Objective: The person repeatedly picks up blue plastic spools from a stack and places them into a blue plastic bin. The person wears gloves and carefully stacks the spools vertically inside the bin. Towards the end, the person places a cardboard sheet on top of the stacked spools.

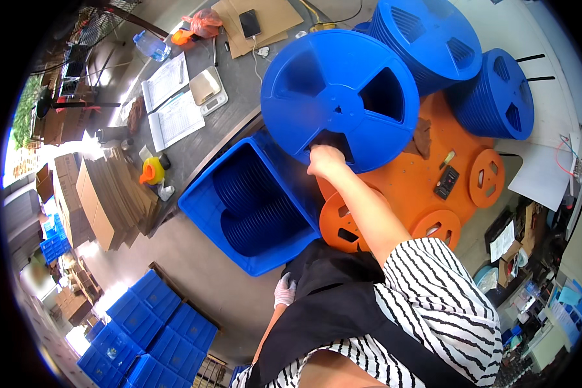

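Blue reel [339, 97], upper centre, is grasped through a spoke opening by the right hand [325, 160]; it could slip into the blue bin [200, 204]. Left hand's [283, 291] grip: cannot tell.

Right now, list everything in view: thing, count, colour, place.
big reel: one, blue, held upright at centre
reel stacks: two, blue, upper right
bin: one, blue, centre left, filled with blue reels
machine top: one, orange, right of the bin
round discs: three, orange, on the machine's near edge
paper sheets: two, white, grey table upper left
scale: one, white, beside the sheets
tape roll: one, yellow, table edge
crates: many, blue, floor lower left
right hand: bare, gripping the big reel
left hand: white glove, low by the body
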A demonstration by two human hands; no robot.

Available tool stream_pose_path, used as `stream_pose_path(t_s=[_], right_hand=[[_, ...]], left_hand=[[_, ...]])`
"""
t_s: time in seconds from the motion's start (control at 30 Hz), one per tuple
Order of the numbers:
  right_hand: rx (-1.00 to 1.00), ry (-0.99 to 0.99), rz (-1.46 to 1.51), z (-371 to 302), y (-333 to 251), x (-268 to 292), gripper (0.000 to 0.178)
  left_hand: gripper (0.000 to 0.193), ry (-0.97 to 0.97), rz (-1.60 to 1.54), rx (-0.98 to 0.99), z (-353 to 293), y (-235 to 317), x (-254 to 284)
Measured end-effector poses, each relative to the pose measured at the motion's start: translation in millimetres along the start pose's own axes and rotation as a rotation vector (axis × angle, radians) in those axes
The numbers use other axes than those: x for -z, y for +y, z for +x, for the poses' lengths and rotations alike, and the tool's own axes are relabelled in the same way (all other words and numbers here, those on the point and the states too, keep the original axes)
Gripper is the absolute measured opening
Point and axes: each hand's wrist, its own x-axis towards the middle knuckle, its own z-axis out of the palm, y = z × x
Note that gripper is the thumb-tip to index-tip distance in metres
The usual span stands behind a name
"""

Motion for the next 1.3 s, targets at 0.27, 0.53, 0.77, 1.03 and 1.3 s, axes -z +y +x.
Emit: stream_pose_path(t_s=[0.27, 0.53, 0.77, 1.03, 1.3], right_hand=[[0.029, 0.322, -0.042, 10, 13, -47, 0.055], [0.029, 0.18, -0.009, 3, 8, -18, 0.023], [0.026, 0.226, -0.044, -6, 10, -9, 0.015], [0.08, 0.283, -0.063, -32, 10, -13, 0.022], [0.135, 0.225, -0.113, -71, 15, -58, 0.017]], left_hand=[[0.04, -0.088, -0.118, 0.105, -6, 60, 21], [0.039, -0.082, -0.075, -0.049, 15, -20, -18], [0.04, -0.071, -0.058, -0.069, 16, -23, -10], [0.039, -0.08, -0.056, -0.06, 12, -27, -1], [0.04, -0.065, -0.072, -0.1, 11, -15, 10]])
